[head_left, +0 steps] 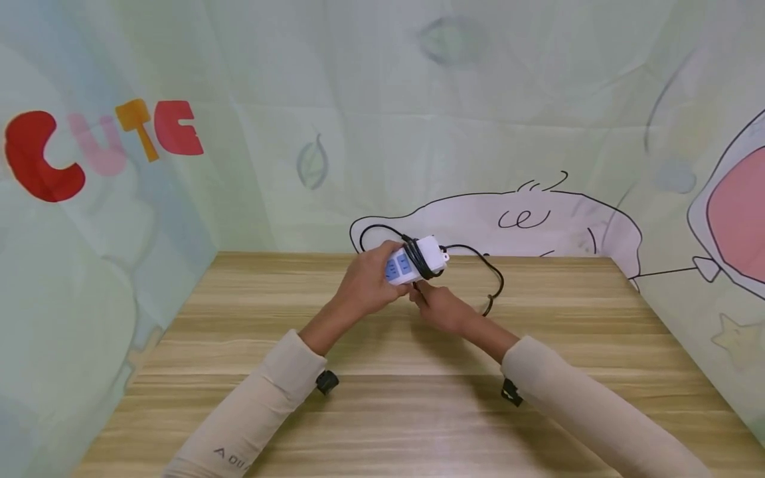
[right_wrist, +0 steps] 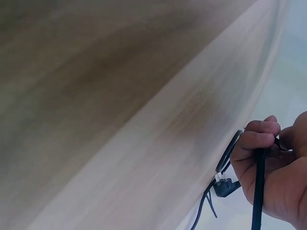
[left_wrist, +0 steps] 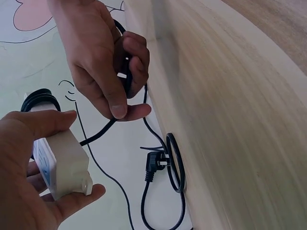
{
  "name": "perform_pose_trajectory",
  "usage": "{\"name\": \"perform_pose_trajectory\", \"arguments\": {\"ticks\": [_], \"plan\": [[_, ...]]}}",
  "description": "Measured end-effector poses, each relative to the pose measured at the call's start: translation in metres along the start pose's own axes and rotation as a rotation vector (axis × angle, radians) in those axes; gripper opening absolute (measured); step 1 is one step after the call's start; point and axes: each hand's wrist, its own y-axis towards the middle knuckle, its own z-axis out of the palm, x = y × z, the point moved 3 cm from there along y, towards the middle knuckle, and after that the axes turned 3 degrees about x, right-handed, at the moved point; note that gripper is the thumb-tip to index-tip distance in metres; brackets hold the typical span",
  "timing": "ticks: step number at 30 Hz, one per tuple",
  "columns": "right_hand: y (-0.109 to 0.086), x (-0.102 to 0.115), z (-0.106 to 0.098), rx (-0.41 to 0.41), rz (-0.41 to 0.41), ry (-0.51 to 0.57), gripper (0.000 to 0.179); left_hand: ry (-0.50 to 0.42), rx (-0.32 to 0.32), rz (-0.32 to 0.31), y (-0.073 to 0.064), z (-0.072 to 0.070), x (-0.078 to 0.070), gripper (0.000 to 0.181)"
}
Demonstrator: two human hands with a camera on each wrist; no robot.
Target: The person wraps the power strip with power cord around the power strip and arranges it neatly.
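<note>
My left hand [head_left: 366, 282] grips a white power strip [head_left: 431, 251] with blue socket faces, held up above the far part of the table. Several turns of black cord [head_left: 416, 259] are wrapped round the strip. Just to the right and below, my right hand [head_left: 445, 309] pinches a length of that cord [left_wrist: 100, 134] between curled fingers. In the right wrist view, the cord [right_wrist: 258, 196] runs down across the palm of this hand. The plug [left_wrist: 154, 162] hangs loose near the table's far edge, beside a loop of cord [left_wrist: 175, 167].
The wooden table [head_left: 418, 411] spans the space under both arms. Behind it hangs a printed cloth backdrop [head_left: 370, 133], which also covers both sides. Slack cord [head_left: 499, 279] arcs out to the right of the strip. A black wrist device [head_left: 327, 382] shows under the left sleeve.
</note>
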Motion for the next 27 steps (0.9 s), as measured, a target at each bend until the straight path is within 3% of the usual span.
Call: {"name": "perform_pose_trajectory", "arguments": {"ticks": [7, 18, 21, 25, 27], "plan": [[-0.02, 0.021, 0.0, 0.128, 0.062, -0.127, 0.038, -0.003, -0.041, -0.049, 0.001, -0.004, 0.009, 0.07], [-0.044, 0.027, -0.007, 0.14, 0.028, -0.258, 0.047, -0.041, -0.072, -0.115, -0.002, -0.01, 0.021, 0.068], [-0.054, 0.047, -0.023, 0.15, 0.027, -0.243, 0.048, -0.051, -0.076, -0.13, -0.002, -0.01, 0.022, 0.068], [-0.07, 0.084, -0.051, 0.147, 0.031, -0.22, 0.035, -0.038, -0.077, -0.14, -0.002, -0.01, 0.024, 0.068], [-0.074, 0.093, -0.057, 0.136, 0.021, -0.243, 0.031, -0.022, -0.08, -0.144, -0.003, -0.01, 0.025, 0.068]]}}
